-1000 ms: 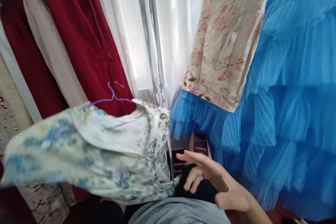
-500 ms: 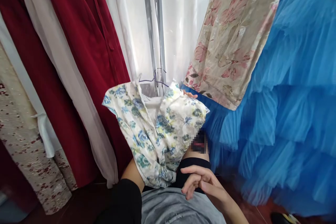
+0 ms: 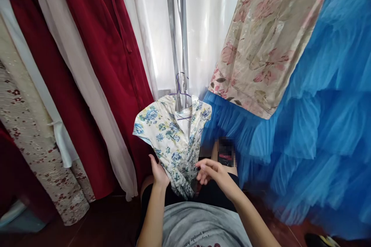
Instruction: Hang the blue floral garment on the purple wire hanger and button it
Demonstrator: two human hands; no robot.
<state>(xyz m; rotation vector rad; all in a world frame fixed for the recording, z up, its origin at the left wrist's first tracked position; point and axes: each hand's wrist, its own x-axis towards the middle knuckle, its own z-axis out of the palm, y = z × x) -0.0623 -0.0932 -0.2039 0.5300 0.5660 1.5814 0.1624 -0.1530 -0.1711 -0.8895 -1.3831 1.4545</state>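
A small white dress with blue flowers (image 3: 171,133) hangs on a purple wire hanger (image 3: 180,88) in front of the metal window frame (image 3: 176,38). My left hand (image 3: 159,171) holds the dress's lower left side, fingers closed on the cloth. My right hand (image 3: 211,173) is at the dress's lower right edge, fingers curled and touching the fabric; I cannot see whether it grips. A phone (image 3: 226,152) rests on my thigh just beyond the right hand.
Dark red garments (image 3: 95,65) and a white one (image 3: 72,69) hang at the left. A pink-flowered beige dress (image 3: 261,38) and a blue tulle dress (image 3: 319,104) hang at the right. A sheer white curtain (image 3: 208,27) covers the window. Patterned fabric (image 3: 29,131) hangs far left.
The flowered dress went from bunched and held out at the left to hanging upright in the middle. My left hand dropped to its hem; my right hand rose from my lap to it.
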